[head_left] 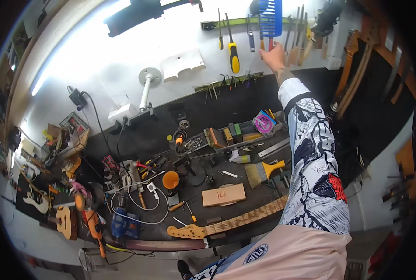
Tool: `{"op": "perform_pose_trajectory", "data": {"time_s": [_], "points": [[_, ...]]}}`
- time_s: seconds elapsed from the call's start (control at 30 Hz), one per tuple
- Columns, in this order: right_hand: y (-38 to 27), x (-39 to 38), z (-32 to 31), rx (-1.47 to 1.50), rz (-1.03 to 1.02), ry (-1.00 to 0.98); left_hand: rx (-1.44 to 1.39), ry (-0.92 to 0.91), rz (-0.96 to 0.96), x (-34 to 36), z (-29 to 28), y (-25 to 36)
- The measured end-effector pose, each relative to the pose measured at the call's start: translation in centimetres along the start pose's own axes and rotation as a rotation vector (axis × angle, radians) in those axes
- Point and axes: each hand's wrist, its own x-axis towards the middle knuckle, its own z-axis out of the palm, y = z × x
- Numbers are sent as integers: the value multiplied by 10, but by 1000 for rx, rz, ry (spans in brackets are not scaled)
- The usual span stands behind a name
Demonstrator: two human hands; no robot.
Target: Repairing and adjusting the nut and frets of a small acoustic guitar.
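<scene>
My right hand point(273, 57) is raised to the wall tool rail point(211, 25), its fingers closed around a red handle point(271, 43) just below a blue slotted plastic piece point(271, 17); whether these are one object I cannot tell. Beside it hang a blue-handled tool point(251, 40), several wooden-handled files point(301, 53) and a yellow-and-black screwdriver point(233, 56). My left hand is not in view.
The dark workbench point(93, 154) holds a guitar neck point(236, 219), a wooden block point(223, 193), a wide brush point(264, 171), an orange cup point(170, 179), a blue power tool point(124, 224), cables and small tools. Guitar necks point(345, 70) hang at the right.
</scene>
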Motion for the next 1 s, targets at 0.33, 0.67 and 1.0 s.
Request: {"op": "perform_pose_trajectory", "data": {"time_s": [0.33, 0.67, 1.0], "points": [[49, 42, 30, -5, -210, -7, -88, 68, -315, -175, 114, -67], [61, 19, 20, -295, -272, 124, -184, -22, -824, -418, 165, -149], [17, -447, -117, -110, -257, -276, -402, -17, -936, -470, 89, -218]]}}
